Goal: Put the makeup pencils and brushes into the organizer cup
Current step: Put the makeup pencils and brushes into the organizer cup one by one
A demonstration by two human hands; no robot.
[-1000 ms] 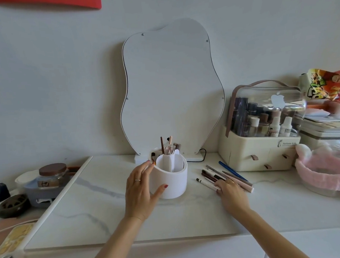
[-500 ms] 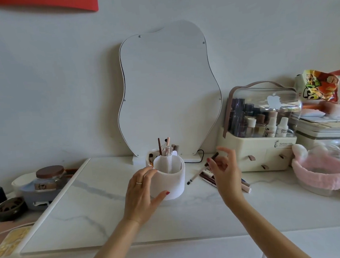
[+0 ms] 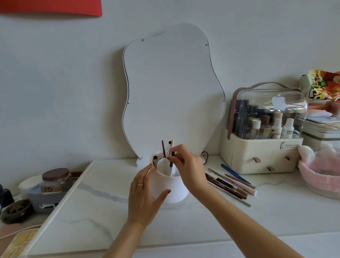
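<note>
Two hands work at the white organizer cup (image 3: 170,189), which stands on the marble-patterned surface (image 3: 94,212) in front of you. Your left hand (image 3: 144,199) wraps the cup's left wall, thumb across the front and fingers curled round the far side, so its grip is full of cup. Your right hand (image 3: 188,168) hangs over the cup's mouth, its grip pinched narrow on a dark makeup pencil (image 3: 171,163); the pencil stands nearly upright with its lower end down inside one of the cup's compartments, though you cannot tell which one. Behind it, a brown pencil (image 3: 163,149) and a pale pink one (image 3: 172,143) already stand in the cup's rear section, their tops rising above the rim.

Just right of the cup, several loose pencils and brushes (image 3: 229,183) lie in a slanted row on the surface, a blue one (image 3: 234,173) at the far edge of the group. Well to the left sits a glass jar with a brown lid (image 3: 56,180). To the right rests a pink headband (image 3: 327,171), and behind the loose pencils stands a cream cosmetics case (image 3: 262,144) with a clear domed lid. Farthest back, a wavy-edged mirror (image 3: 172,92) leans against the wall, directly behind the cup.
</note>
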